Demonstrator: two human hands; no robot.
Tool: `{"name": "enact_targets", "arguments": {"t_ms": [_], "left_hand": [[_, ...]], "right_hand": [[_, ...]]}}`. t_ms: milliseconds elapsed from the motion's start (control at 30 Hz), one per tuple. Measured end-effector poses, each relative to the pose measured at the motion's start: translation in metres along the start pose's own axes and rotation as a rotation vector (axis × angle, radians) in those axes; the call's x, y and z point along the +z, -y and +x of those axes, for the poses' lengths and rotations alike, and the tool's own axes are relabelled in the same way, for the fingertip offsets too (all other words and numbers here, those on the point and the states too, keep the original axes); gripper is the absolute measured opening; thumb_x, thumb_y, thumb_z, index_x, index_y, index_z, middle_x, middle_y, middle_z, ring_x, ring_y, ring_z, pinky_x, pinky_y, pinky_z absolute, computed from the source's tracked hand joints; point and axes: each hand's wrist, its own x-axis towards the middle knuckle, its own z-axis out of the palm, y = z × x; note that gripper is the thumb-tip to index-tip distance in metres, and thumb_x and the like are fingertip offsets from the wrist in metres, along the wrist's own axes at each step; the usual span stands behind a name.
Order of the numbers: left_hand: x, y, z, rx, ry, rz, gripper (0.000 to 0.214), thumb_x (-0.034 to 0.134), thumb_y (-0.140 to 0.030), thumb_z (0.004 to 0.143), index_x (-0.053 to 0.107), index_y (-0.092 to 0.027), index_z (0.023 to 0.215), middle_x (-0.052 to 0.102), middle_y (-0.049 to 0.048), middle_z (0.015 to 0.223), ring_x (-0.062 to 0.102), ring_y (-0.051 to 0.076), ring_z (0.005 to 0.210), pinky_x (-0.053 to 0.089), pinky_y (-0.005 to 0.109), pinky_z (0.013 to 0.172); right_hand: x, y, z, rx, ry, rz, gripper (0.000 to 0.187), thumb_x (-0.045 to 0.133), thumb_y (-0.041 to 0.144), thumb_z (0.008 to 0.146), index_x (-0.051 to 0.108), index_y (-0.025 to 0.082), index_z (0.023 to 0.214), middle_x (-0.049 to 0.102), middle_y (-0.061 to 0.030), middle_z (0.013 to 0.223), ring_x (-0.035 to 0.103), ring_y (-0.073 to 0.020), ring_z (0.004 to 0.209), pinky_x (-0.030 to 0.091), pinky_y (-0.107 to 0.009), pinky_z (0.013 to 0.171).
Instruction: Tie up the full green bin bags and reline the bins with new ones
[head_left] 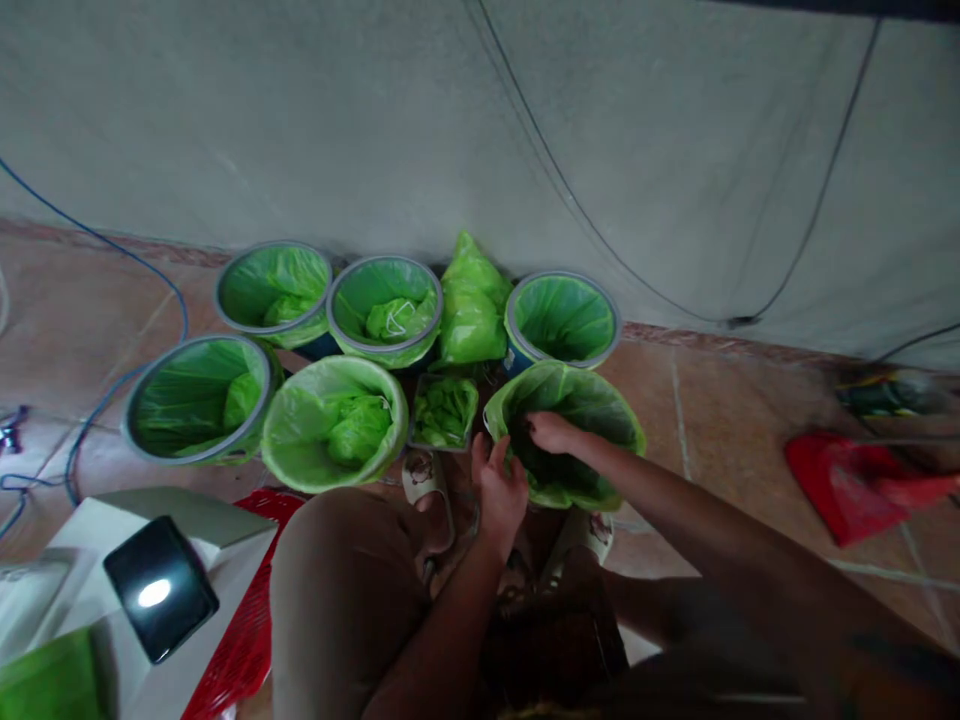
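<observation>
A bin lined with a thin green bag (600,400) stands between my feet and the wall. Inside it, my right hand (551,433) reaches in from the right, its fingers curled against the bin liner near the left wall; the fingertips are partly lost in shadow. By the near left rim of this bin is my left hand (501,490), its fingers apart and their tips at the liner's edge. Just left of that hand, a small square container (444,412) holds crumpled green plastic.
More green-lined bins stand left and behind: a pale-rimmed bin (281,430), grey-rimmed bins (131,410) and a bin by the wall (611,310). A full green bag (472,310) stands among them. Left lies a tablet (160,590) on a white box; right, a red dustpan (840,490).
</observation>
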Motion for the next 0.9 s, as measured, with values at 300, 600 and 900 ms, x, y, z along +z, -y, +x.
{"name": "enact_targets", "arguments": {"t_ms": [300, 600, 900], "left_hand": [[-0.014, -0.025, -0.024, 0.46, 0.378, 0.365, 0.021, 0.058, -0.019, 0.082, 0.067, -0.022, 0.1, 0.06, 0.0063, 0.116, 0.053, 0.023, 0.109, 0.041, 0.042, 0.1], [-0.02, -0.017, -0.031, 0.521, 0.561, 0.547, 0.02, 0.048, -0.015, 0.089, 0.067, -0.022, 0.089, 0.068, 0.0029, 0.104, 0.058, 0.019, 0.102, 0.029, 0.046, 0.107], [-0.026, -0.014, -0.029, 0.565, 0.683, 0.796, 0.026, 0.05, -0.015, 0.085, 0.07, -0.022, 0.099, 0.055, 0.008, 0.136, 0.041, 0.025, 0.132, 0.019, 0.056, 0.114]], "right_hand": [[-0.012, -0.041, -0.121, -0.154, -0.049, -0.082, 0.019, 0.057, 0.021, 0.082, 0.068, 0.018, 0.097, 0.069, -0.0051, 0.09, 0.063, -0.0177, 0.082, 0.039, -0.025, 0.07], [0.024, -0.049, -0.146, -0.29, -0.113, -0.21, 0.009, 0.055, 0.015, 0.081, 0.064, 0.015, 0.084, 0.063, -0.0079, 0.088, 0.057, -0.0188, 0.086, 0.035, -0.026, 0.07], [0.028, -0.072, -0.152, -0.49, -0.09, -0.138, 0.015, 0.063, 0.021, 0.079, 0.072, 0.018, 0.089, 0.064, -0.0085, 0.1, 0.055, -0.022, 0.098, 0.038, -0.033, 0.087]]}}
